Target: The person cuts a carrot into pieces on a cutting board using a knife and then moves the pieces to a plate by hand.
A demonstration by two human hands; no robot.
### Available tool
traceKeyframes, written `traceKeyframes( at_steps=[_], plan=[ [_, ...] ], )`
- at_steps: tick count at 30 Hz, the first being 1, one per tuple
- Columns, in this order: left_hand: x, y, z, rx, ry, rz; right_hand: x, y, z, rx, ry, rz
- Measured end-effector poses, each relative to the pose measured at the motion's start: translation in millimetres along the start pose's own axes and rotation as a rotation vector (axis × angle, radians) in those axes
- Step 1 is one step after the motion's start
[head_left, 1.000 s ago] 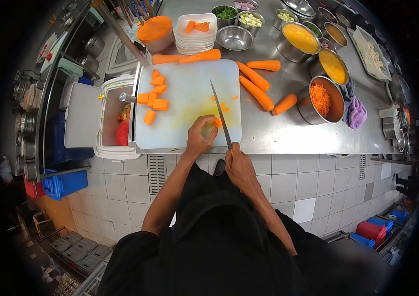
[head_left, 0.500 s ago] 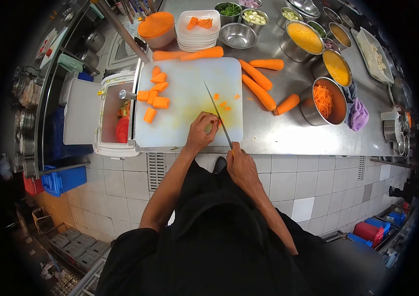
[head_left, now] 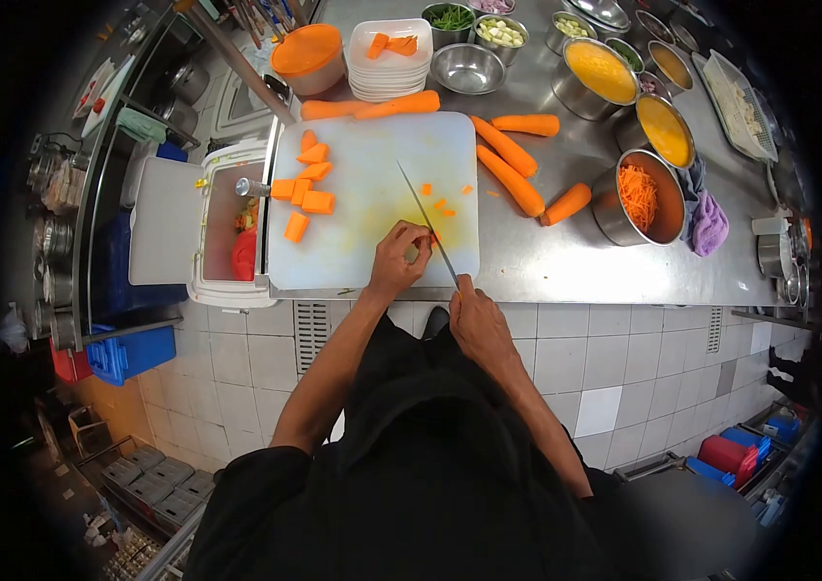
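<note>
Left hand: the left hand (head_left: 399, 258) has its thumb and fingertips drawn close together, pinching a small carrot piece (head_left: 435, 237) mostly hidden at the blade.
Right hand: the right hand (head_left: 480, 327) is wrapped around the handle of a long knife (head_left: 424, 215), whose blade slants away across the board beside the left fingertips.
Cutting board: the white cutting board (head_left: 333, 257) bears the pinched piece near its front right, small carrot bits (head_left: 426, 190) just beyond the knife, and carrot chunks (head_left: 318, 201) along its left side.
Whole carrots: long carrots (head_left: 511, 181) lie right of the board; others (head_left: 397, 105) lie along its far edge.
Steel pots: the nearest pot (head_left: 612, 208) holds shredded carrot (head_left: 637, 197); two behind it hold a yellow liquid (head_left: 601, 70).
Small bowls: one holds chopped greens (head_left: 449, 17), another pale diced pieces (head_left: 500, 32).
Stacked dishes: white dishes (head_left: 387, 87), the top one carrying orange carrot slices (head_left: 401, 45).
Lidded tub: a tub with an orange lid (head_left: 307, 50) stands left of the dishes.
Bin: the open white bin (head_left: 193, 261) left of the board contains scraps and something red (head_left: 244, 254).
Lettering: any on the containers is too small to read.
</note>
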State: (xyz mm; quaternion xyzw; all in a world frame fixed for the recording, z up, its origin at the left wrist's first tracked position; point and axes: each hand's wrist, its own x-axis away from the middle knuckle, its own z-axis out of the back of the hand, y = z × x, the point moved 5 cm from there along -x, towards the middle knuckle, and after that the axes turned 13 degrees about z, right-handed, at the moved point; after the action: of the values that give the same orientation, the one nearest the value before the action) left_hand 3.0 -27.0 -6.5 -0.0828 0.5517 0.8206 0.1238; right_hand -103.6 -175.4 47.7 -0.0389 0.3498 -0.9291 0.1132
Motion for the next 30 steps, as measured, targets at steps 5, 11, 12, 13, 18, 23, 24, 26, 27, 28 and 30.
traceKeyframes(
  at_steps=[5, 11, 12, 13, 18, 23, 24, 26, 27, 28, 30],
  plan=[
    [0.4, 1.5, 1.1, 0.017, -0.009, 0.029, -5.7, -1.5, 4.0, -0.021, -0.013, -0.014],
    [0.2, 4.9, 2.0, 0.009, -0.004, 0.026, -21.3, 10.5, -7.9, 0.018, -0.043, 0.006],
    [0.2, 5.1, 1.9, 0.010, 0.002, 0.021, -25.2, 11.0, -8.6, 0.010, -0.043, 0.004],
    [0.2, 5.1, 1.9, 0.010, 0.002, 0.019, -27.3, 11.2, -9.0, 0.001, -0.044, 0.002],
    [0.7, 5.6, 2.4, -0.009, 0.000, 0.024, -25.5, 13.0, -5.3, -0.051, -0.019, 0.038],
    [-2.9, 3.8, 5.8, 0.054, 0.007, 0.043, -15.6, 5.9, 15.8, -0.185, 0.014, -0.048],
    [-2.3, 4.9, 5.1, 0.069, -0.001, 0.024, -12.0, 8.2, 16.5, -0.215, 0.047, -0.030],
    [-2.5, 6.1, 4.8, 0.058, -0.006, 0.011, -6.0, 12.4, 18.4, -0.245, 0.084, -0.017],
    [-3.5, 6.4, 6.1, 0.042, -0.005, -0.005, -4.4, 15.3, 16.6, -0.289, 0.067, -0.060],
    [-4.2, 5.8, 7.3, 0.039, -0.005, -0.004, -3.3, 17.2, 13.6, -0.335, 0.048, -0.102],
    [-2.7, 6.5, 6.6, 0.040, -0.008, -0.017, -1.9, 17.1, 10.4, -0.359, 0.054, -0.104]
  ],
)
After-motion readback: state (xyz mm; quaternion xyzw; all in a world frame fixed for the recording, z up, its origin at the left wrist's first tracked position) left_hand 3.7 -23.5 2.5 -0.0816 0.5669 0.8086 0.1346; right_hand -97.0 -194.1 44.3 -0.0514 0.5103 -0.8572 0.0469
